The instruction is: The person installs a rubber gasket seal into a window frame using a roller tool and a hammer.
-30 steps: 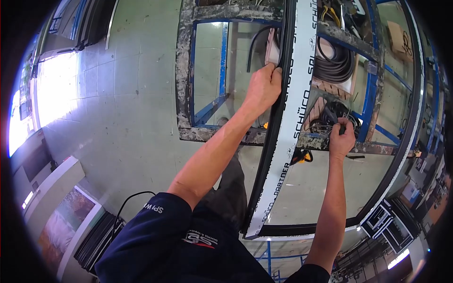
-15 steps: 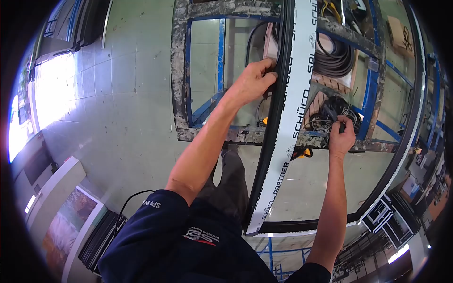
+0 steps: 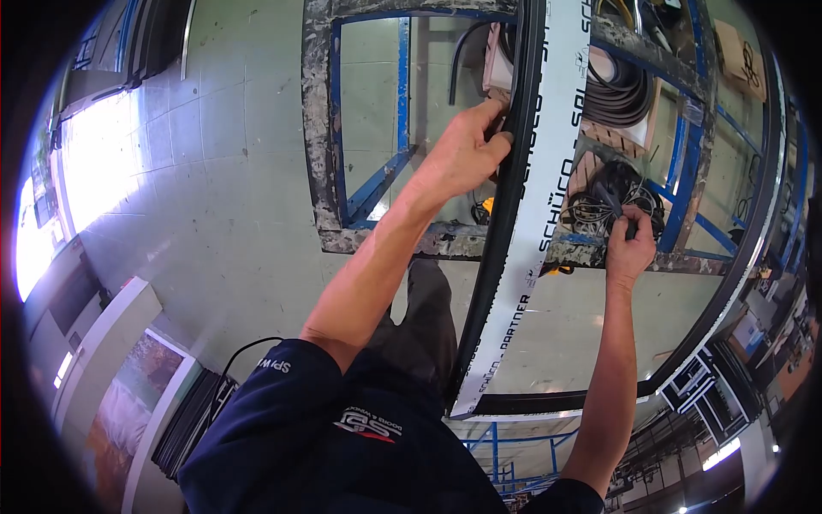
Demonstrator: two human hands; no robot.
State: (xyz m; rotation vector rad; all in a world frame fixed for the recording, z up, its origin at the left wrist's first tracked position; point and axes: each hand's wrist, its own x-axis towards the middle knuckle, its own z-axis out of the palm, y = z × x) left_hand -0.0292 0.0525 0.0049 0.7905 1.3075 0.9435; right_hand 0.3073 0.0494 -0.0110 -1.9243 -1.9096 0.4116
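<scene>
A long window or door frame [image 3: 548, 171], covered in white printed protective film with a black edge strip [image 3: 511, 163], stretches in front of me. My left hand [image 3: 467, 158] is closed at that black edge, thumb and fingers bent against it; the fingertips are partly hidden. On the other side of the film-covered profile, my right hand [image 3: 631, 248] is closed around a small dark-handled tool [image 3: 612, 204]. Its exact kind does not show. The tool points up and to the left, over a tangle of dark cables [image 3: 591, 210].
Under the frame stands a worn blue and grey metal trestle [image 3: 321, 128]. Coiled black hose or gasket [image 3: 621, 98] lies on a lower shelf. A cardboard piece [image 3: 738, 60] is at the upper right. Stacked black profiles [image 3: 193, 420] and a white-edged panel [image 3: 154, 411] stand at lower left.
The view has shifted slightly, so the frame and trestle sit a little differently. Both hands keep nearly the same places, and the left remains at the black edge. The right still holds the tool.
</scene>
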